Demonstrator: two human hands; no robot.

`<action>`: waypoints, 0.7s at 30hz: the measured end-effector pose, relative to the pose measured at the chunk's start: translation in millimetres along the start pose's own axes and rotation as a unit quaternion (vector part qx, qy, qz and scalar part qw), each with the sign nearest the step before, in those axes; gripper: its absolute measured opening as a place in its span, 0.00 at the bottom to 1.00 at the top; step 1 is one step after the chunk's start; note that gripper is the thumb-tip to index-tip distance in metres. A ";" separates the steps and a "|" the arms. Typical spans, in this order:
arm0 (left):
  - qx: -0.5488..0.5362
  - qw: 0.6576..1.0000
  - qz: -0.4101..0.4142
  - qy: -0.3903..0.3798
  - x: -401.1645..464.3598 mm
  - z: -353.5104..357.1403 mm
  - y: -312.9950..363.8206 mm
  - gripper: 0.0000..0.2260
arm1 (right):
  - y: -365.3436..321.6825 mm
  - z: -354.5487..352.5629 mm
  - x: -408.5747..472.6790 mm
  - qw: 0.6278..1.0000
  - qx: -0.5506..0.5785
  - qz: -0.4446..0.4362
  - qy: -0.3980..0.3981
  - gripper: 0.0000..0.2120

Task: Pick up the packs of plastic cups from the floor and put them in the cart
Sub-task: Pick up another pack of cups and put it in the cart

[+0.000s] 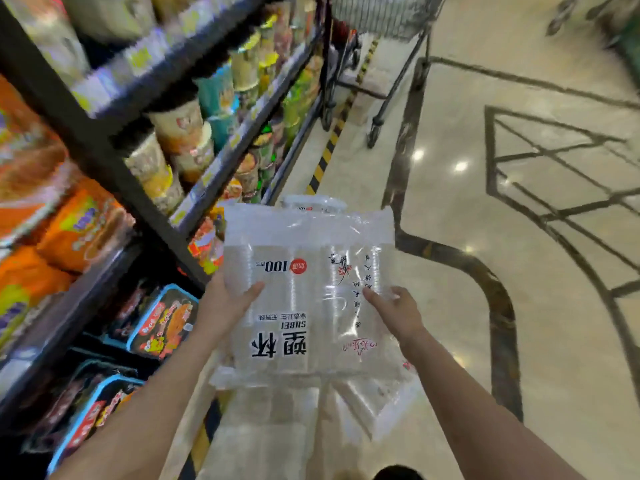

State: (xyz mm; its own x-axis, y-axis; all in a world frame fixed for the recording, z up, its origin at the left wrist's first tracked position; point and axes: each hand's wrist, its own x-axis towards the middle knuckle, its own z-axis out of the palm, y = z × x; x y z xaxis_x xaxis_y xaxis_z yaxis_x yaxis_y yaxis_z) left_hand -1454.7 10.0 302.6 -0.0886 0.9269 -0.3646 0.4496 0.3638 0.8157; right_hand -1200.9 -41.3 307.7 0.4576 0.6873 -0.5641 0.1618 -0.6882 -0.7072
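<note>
— Where's the pack relative to the cart?

— I've got the pack of plastic cups (308,289) held up in front of me, well short of the cart (384,39), which stands further down the aisle at the top of my view. The pack is clear plastic with black print that reads upside down to me.

— And your hands?

— My left hand (228,303) grips the pack's left edge, thumb lying across the front face, the other fingers hidden behind it. My right hand (394,310) holds the right side, thumb on the front and fingers curled round the edge.

— Anything else near the pack?

— More packs (277,420) lie below it, nearer to me than the cart, though blur makes it hard to count them. Another pack's top (313,204) peeks out just beyond the held one, on the cart's side. Left of the cart runs the shelving (166,140), stacked with noodle cups and bright packets.
</note>
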 end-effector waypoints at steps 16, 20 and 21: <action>-0.068 0.982 0.171 -0.033 -34.1 96.0 493.5 0.49 | -285.2 -402.8 2.8 0.974 0.154 -0.140 0.085 0.35; -0.067 0.984 0.168 0.012 -15.2 138.9 559.7 0.34 | -324.0 -454.5 59.4 0.973 0.167 -0.151 0.059 0.43; -0.069 0.983 0.166 0.025 -6.5 145.8 572.6 0.34 | -334.2 -462.1 71.8 0.973 0.167 -0.156 0.044 0.43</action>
State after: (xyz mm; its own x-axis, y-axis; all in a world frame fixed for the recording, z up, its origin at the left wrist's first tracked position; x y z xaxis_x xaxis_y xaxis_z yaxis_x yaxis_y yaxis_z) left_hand -1067.1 198.9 706.5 -0.0016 0.9988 -0.0487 0.3367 0.0464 0.9405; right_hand -818.1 130.7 700.4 0.5066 0.8184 -0.2714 0.0194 -0.3255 -0.9453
